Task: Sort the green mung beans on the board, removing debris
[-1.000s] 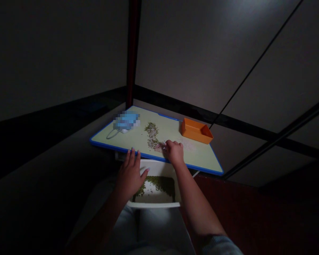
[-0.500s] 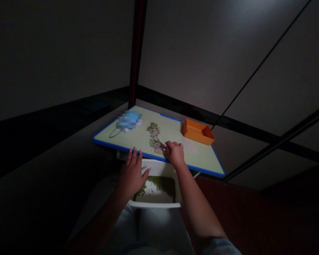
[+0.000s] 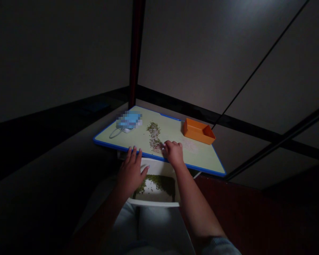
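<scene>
A pile of small green beans mixed with pale grains (image 3: 154,132) lies on the yellow tabletop (image 3: 172,124) with its blue rim. At the near end of this pile, the fingers of my right hand (image 3: 174,153) are pinched together; what they hold, if anything, is too small to name. My left hand (image 3: 131,170) rests with spread fingers on the table's front edge, holding nothing. Partly under my left hand and right forearm, a white drawer-like bin (image 3: 156,203) holds green beans (image 3: 163,182). Pale grains (image 3: 190,145) are scattered right of my right hand.
An orange open box (image 3: 198,132) stands at the table's back right. On the left side lies a blurred-out light-blue packet (image 3: 129,120) with a white loop (image 3: 115,132). Grey panels (image 3: 202,53) rise behind the table, and a dark red floor (image 3: 228,205) shows at right.
My right hand has shifted very slightly left at the pile's near end, still pinched. My left hand stays at the table edge. The view has barely shifted.
</scene>
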`<act>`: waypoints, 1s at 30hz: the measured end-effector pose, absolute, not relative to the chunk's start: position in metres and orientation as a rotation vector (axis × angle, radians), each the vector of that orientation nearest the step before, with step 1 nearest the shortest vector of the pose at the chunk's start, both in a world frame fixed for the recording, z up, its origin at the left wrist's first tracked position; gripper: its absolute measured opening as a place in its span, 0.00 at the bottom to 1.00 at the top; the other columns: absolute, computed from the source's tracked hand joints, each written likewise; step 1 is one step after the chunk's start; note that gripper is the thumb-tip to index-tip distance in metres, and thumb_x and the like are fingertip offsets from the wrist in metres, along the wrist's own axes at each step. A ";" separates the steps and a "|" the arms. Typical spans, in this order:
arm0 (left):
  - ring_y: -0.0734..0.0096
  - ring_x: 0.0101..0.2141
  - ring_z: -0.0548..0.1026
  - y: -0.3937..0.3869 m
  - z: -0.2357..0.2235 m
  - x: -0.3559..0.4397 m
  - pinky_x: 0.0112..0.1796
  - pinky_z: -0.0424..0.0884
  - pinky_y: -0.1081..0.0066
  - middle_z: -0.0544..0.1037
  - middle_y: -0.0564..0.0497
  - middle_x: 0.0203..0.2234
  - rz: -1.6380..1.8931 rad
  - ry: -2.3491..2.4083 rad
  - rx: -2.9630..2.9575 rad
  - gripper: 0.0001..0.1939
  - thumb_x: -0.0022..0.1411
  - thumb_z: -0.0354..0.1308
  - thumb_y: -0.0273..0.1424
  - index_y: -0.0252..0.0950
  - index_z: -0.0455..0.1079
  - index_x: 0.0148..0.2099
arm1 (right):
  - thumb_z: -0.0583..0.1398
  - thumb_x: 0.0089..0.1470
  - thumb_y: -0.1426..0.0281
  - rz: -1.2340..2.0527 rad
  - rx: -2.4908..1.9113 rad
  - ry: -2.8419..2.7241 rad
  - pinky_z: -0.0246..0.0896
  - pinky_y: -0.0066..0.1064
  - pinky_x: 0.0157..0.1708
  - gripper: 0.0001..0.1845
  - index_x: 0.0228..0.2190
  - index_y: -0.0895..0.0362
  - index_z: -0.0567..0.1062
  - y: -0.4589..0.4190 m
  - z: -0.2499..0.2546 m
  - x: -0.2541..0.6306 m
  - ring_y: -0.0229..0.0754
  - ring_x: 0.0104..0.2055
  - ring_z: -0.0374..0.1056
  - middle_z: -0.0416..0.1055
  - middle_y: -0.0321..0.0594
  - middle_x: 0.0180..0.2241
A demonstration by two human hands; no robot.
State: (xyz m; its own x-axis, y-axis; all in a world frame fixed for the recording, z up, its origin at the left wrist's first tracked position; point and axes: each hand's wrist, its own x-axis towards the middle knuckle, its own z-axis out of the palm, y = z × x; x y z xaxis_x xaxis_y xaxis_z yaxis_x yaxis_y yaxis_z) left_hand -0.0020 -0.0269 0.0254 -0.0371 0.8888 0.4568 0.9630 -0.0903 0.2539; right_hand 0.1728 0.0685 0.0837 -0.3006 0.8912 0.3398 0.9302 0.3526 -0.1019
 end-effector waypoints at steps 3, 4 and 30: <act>0.51 0.66 0.49 -0.027 0.027 -0.005 0.56 0.62 0.55 0.54 0.36 0.65 -0.786 -2.006 -2.076 0.34 0.61 0.48 0.42 0.29 0.52 0.65 | 0.49 0.65 0.65 -0.172 -1.610 -2.269 0.43 0.32 0.40 0.15 0.38 0.54 0.74 0.068 0.085 0.169 0.40 0.39 0.66 0.74 0.41 0.34; 0.51 0.66 0.49 -0.028 0.027 -0.005 0.56 0.63 0.55 0.54 0.36 0.65 -0.781 -2.000 -2.084 0.34 0.61 0.48 0.42 0.29 0.51 0.65 | 0.48 0.65 0.65 -0.174 -1.610 -2.261 0.43 0.32 0.40 0.15 0.38 0.54 0.74 0.067 0.085 0.169 0.41 0.39 0.66 0.75 0.41 0.34; 0.51 0.65 0.49 -0.024 0.020 -0.009 0.57 0.62 0.54 0.53 0.34 0.65 -0.821 -1.968 -2.090 0.36 0.59 0.50 0.42 0.28 0.51 0.65 | 0.49 0.64 0.65 -0.116 -1.538 -2.375 0.44 0.31 0.40 0.15 0.39 0.54 0.74 0.067 0.085 0.160 0.41 0.41 0.66 0.75 0.42 0.35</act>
State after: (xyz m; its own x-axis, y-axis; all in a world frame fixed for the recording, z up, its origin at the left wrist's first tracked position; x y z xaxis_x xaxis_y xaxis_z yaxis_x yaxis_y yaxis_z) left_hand -0.0090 -0.0243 0.0195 -0.0136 0.8746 0.4847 0.9597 -0.1246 0.2518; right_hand 0.1602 0.0670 0.0855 -0.3766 0.8768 0.2990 0.9018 0.4209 -0.0983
